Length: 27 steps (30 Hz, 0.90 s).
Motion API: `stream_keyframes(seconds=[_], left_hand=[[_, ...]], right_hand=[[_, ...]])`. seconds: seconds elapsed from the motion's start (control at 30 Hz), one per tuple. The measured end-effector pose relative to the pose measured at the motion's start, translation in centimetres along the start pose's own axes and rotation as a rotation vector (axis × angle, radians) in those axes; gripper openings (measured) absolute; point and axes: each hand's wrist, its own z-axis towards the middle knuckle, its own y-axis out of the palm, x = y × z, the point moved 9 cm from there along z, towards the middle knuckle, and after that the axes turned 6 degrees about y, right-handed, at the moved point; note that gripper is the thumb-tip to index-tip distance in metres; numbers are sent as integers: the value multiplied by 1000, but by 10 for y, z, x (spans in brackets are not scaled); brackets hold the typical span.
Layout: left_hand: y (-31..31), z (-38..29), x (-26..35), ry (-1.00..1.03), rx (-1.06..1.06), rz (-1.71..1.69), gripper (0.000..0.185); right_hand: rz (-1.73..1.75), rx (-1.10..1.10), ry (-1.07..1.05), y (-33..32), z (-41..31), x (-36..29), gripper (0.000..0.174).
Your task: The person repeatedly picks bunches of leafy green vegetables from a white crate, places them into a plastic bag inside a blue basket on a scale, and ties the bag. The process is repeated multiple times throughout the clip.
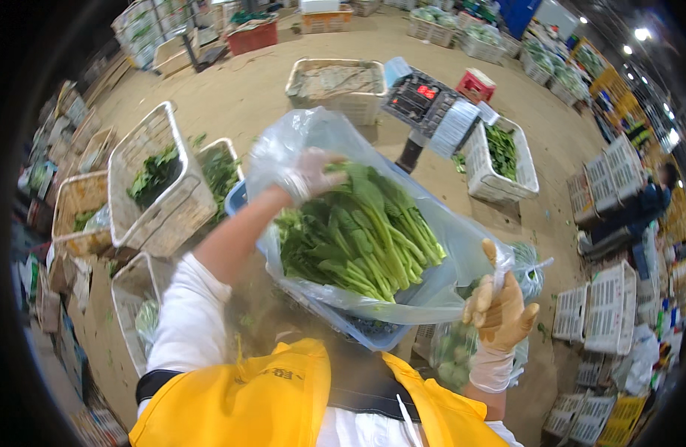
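A clear plastic bag (460, 234) lines a blue plastic crate (385, 342), its mouth spread wide. Inside lies a pile of leafy green vegetables (354, 223), stems towards the right and leaves towards the left. My left hand (315, 173), in a whitish glove, is over the leaf ends at the bag's far left side. It is blurred, and whether its fingers grip any leaves is unclear. On the right, my right hand (502, 313), in a tan glove, holds the bunched edge of the bag between its fingers.
A digital scale display (426, 98) on a post stands behind the crate. White crates with greens flank it at left (153, 184) and right (502, 162). Bagged round vegetables (454, 357) lie below my right hand. A person (633, 212) is at far right beside stacked crates.
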Motion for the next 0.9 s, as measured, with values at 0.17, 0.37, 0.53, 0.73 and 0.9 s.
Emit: stream_keyframes(seconds=[0.17,0.37,0.53,0.73,0.9], left_hand=[[-126,-53,-83,-233,-113,574,64],[-101,-95,-45,-49,-360,-35,72],[-105,-185,-23,99,-113,-1336,54],[-72,-370,-145,-517,275,-1585,46],[-94,-536,-233,-927,498,-1297,36]], right_hand=[[-62,27,-53,-7,-1,-6,111],[-1146,445,-12,-14,4,-18,63],[-1913,1126,-158,70,20,-52,43],[-1346,419,-292,240,130,114,21],[-1234,-272,137,360,197,342,26]])
